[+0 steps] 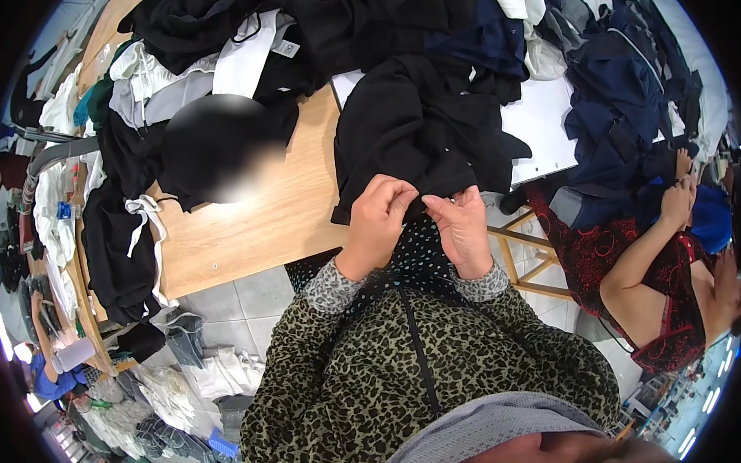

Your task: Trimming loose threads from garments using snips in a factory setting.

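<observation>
A black garment [399,120] lies bunched at the front edge of the table. With thumb and fingertips, my left hand [378,223] pinches its near edge. Close beside it on the right, my right hand [466,232] is closed in a pinch on the same edge, its thumb almost meeting the left one. Whatever small detail lies between the fingertips is too dark to make out. Both wrists come out of leopard-print sleeves with pale cuffs.
The wooden table [224,237] carries heaped black clothes along its far side. White and grey garments [157,92] lie at the left. At the right, a person in red-and-black patterned clothes [650,283] sits by navy garments [611,101]. A wooden stool [534,246] stands between us.
</observation>
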Tool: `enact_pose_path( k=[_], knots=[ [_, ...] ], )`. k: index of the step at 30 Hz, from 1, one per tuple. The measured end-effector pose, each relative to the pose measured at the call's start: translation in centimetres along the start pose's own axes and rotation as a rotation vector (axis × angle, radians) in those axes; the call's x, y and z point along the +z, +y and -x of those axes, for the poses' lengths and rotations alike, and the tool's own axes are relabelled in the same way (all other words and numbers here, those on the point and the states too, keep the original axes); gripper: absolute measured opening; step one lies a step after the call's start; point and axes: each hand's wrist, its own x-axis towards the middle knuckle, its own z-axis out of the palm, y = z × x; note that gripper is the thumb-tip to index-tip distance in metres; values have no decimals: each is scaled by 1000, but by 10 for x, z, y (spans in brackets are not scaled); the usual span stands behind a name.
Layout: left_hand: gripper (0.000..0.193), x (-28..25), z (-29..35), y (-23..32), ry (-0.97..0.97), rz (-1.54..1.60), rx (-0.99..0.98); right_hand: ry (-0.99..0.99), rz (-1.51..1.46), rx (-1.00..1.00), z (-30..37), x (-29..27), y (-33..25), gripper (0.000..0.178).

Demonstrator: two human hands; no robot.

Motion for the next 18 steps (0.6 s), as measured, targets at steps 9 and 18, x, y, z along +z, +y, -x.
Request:
enact_pose_path(
  k=[9, 18],
  knots=[
    [11, -2, -3, -7, -81, 494, -447, 32, -42, 13, -3, -5, 1, 38],
    [13, -13, -6, -9, -96, 710, -661, 57, -37, 26, -5, -9, 1, 37]
  ],
)
